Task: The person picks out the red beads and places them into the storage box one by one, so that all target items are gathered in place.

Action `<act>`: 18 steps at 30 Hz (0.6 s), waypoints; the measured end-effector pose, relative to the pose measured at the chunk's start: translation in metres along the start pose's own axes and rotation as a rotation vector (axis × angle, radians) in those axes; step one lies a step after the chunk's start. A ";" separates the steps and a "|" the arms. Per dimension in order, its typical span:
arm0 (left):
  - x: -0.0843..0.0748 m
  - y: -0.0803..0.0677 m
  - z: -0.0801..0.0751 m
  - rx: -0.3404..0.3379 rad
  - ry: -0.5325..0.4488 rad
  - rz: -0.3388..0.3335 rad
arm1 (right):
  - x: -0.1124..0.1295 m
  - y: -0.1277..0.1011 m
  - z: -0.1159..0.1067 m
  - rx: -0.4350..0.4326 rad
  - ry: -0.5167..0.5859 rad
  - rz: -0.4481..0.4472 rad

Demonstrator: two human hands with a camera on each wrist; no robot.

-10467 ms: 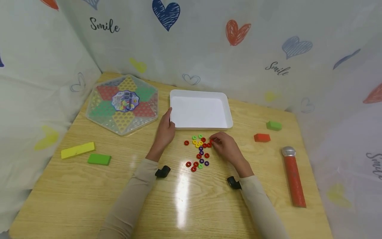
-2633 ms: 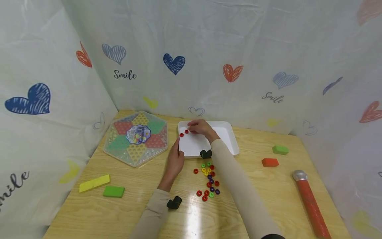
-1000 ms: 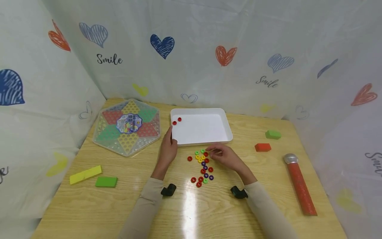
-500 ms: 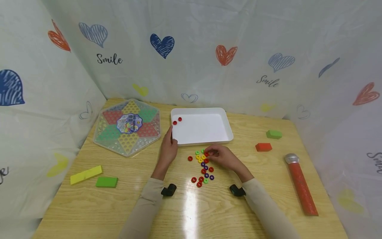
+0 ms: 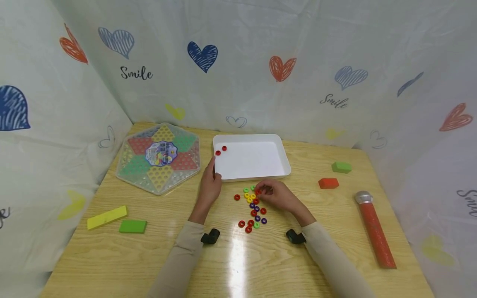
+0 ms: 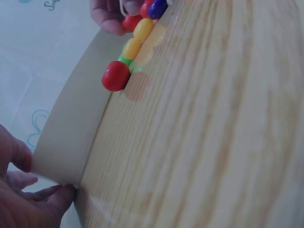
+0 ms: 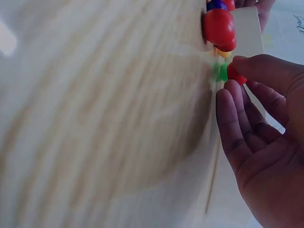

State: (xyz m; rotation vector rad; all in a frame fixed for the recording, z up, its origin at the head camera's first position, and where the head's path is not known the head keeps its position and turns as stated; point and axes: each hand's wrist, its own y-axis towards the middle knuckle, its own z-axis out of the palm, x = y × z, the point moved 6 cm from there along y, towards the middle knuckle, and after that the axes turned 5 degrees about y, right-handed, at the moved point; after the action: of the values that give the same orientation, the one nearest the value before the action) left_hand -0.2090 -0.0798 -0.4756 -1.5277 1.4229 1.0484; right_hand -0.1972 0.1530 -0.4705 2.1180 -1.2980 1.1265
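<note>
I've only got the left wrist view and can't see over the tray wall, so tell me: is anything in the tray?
Observer: Yes, two red rings lie in the tray's far left corner.
Operator: And what's being picked?
Observer: The right hand pinches a red ring at the tray-side end of the pile.
Operator: Anything off to the right?
Observer: A red block, a green block and a red tube lie there.
</note>
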 end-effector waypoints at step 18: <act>0.000 -0.001 -0.001 -0.006 0.000 0.007 | 0.037 0.028 -0.031 0.014 0.115 -0.074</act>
State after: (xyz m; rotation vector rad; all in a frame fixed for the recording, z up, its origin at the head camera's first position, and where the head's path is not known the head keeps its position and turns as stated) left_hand -0.2085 -0.0804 -0.4751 -1.5280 1.4276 1.0575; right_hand -0.2256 0.1406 -0.4241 2.0604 -1.1544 1.2103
